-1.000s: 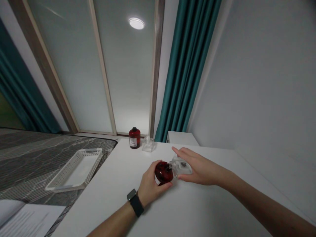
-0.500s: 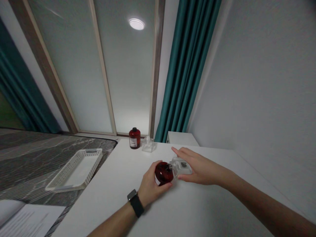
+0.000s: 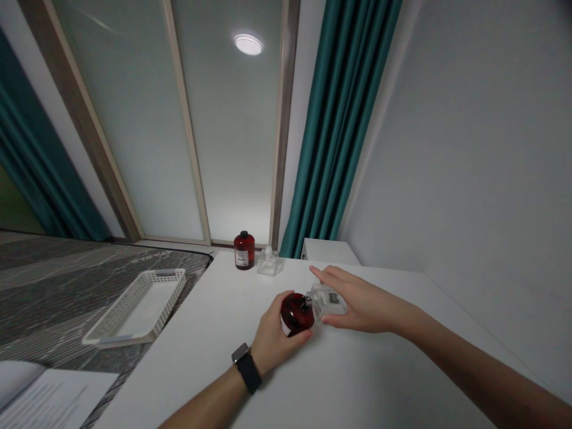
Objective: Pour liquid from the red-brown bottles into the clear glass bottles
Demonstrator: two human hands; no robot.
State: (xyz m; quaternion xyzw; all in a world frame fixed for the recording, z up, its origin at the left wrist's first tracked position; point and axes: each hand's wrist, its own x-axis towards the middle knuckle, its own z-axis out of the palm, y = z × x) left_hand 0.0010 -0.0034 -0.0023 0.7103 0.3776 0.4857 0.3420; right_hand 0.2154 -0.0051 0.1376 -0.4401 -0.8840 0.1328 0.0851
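Observation:
My left hand, with a dark watch on its wrist, is wrapped round a dark red bottle on the white table. My right hand grips a clear glass bottle tilted onto its side. The glass bottle's neck points left and meets the red bottle's mouth; whether liquid runs between them I cannot tell. Farther back stands a second red bottle with a black cap and a pale label. Close to its right is another clear glass bottle.
On a dark patterned surface to the left lies a white perforated basket. An open book is at the lower left. A white cabinet stands behind the table, by a teal curtain. The wall closes off the right side.
Both hands and both held bottles stay almost in the same place. The dark patch seen through the glass bottle looks slightly different; otherwise the view has barely shifted.

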